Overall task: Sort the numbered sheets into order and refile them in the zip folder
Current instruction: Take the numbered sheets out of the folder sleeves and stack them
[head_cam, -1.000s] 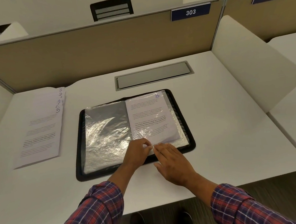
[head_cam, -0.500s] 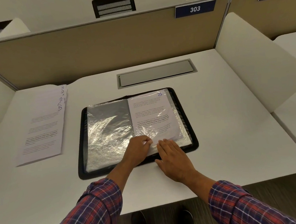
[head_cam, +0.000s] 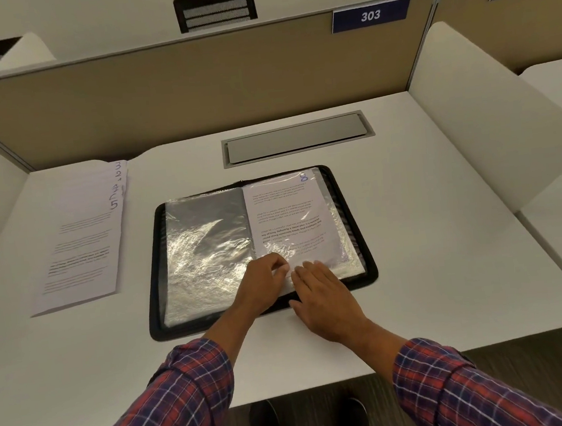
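The black, round-cornered folder [head_cam: 367, 245] lay open on the desk [head_cam: 438, 225]. A crinkled, glossy sleeve [head_cam: 341, 241] covered sheet 8 [head_cam: 285, 219]. The left hand [head_cam: 262, 283] pinched the sleeve's lower edge with curled fingers. The right hand [head_cam: 322, 294] pressed flat beside it, fingers straight. Loose sheets [head_cam: 83, 238] lay to the left.

Black folder [head_cam: 368, 238] (plaid sleeves [head_cam: 175, 408])

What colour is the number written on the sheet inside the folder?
The number is blue; head view.

Filed sheet [head_cam: 286, 212] print too small to read, near edge partly under right hand [head_cam: 321, 291]
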The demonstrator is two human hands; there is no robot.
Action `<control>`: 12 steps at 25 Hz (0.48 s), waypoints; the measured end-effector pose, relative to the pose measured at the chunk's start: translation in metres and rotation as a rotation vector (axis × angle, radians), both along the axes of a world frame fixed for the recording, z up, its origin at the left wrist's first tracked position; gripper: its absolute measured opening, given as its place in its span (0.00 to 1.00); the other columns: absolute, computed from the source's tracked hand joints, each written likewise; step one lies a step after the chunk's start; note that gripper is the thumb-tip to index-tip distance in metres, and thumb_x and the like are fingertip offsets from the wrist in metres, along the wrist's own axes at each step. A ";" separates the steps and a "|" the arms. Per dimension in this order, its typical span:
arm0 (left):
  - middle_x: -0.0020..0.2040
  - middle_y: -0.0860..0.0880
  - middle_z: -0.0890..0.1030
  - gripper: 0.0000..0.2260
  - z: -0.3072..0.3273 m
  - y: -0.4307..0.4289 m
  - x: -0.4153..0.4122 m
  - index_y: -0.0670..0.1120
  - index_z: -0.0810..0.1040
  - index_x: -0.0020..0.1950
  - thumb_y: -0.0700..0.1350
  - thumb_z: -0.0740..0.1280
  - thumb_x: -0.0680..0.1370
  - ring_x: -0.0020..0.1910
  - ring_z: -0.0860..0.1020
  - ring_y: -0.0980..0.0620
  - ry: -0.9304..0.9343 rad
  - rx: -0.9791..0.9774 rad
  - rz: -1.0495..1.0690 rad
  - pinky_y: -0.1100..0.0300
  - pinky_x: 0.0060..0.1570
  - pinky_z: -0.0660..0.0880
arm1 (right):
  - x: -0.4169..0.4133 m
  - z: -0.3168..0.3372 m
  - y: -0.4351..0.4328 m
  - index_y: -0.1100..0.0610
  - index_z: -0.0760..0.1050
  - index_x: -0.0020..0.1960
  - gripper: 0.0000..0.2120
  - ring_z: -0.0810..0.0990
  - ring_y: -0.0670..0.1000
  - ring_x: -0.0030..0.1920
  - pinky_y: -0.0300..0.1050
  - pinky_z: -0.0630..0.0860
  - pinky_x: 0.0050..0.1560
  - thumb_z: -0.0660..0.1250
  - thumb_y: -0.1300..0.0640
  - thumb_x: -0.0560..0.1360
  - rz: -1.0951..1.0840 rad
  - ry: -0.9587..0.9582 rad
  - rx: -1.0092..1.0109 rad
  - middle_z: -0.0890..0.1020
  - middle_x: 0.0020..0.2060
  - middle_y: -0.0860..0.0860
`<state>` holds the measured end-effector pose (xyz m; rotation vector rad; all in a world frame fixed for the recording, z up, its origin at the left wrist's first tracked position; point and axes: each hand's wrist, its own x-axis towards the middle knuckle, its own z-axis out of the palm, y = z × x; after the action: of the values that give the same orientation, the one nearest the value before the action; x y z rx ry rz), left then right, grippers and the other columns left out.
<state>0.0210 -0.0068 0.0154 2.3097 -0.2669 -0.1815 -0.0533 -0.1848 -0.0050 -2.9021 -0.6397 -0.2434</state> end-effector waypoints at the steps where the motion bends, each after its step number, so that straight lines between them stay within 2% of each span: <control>1: 0.44 0.55 0.84 0.03 0.001 0.000 -0.001 0.47 0.83 0.49 0.43 0.70 0.81 0.45 0.81 0.61 -0.012 -0.003 -0.006 0.66 0.48 0.75 | 0.005 -0.001 0.002 0.63 0.66 0.78 0.31 0.69 0.59 0.77 0.57 0.61 0.81 0.60 0.42 0.84 -0.031 0.057 -0.012 0.73 0.74 0.60; 5: 0.48 0.51 0.85 0.04 0.001 0.000 -0.004 0.46 0.83 0.51 0.44 0.69 0.81 0.47 0.81 0.55 -0.056 0.015 -0.032 0.61 0.51 0.77 | 0.020 -0.003 -0.001 0.62 0.56 0.83 0.42 0.57 0.60 0.83 0.57 0.50 0.83 0.54 0.33 0.82 -0.090 0.257 -0.049 0.61 0.82 0.61; 7: 0.49 0.51 0.84 0.03 -0.001 0.000 -0.007 0.46 0.82 0.53 0.44 0.70 0.81 0.48 0.80 0.55 -0.086 0.019 -0.034 0.62 0.51 0.75 | 0.018 -0.005 -0.005 0.62 0.54 0.83 0.44 0.55 0.60 0.83 0.58 0.49 0.83 0.52 0.30 0.81 -0.091 0.290 -0.075 0.58 0.83 0.61; 10: 0.55 0.53 0.81 0.07 -0.008 0.004 -0.017 0.50 0.78 0.58 0.44 0.71 0.80 0.52 0.77 0.57 -0.122 0.069 -0.090 0.64 0.53 0.73 | -0.001 -0.010 -0.010 0.61 0.59 0.82 0.42 0.61 0.60 0.81 0.62 0.54 0.82 0.52 0.31 0.81 -0.088 0.214 -0.085 0.64 0.80 0.60; 12: 0.57 0.53 0.79 0.10 -0.012 0.007 -0.026 0.51 0.74 0.58 0.43 0.72 0.79 0.54 0.76 0.56 -0.171 0.108 -0.125 0.60 0.55 0.76 | -0.017 -0.014 -0.013 0.61 0.61 0.81 0.40 0.65 0.60 0.80 0.62 0.56 0.81 0.53 0.32 0.81 -0.085 0.171 -0.090 0.68 0.78 0.60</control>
<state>-0.0046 -0.0001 0.0036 2.4206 -0.5000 -0.0617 -0.0700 -0.1982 -0.0185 -2.9971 -0.5130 0.0241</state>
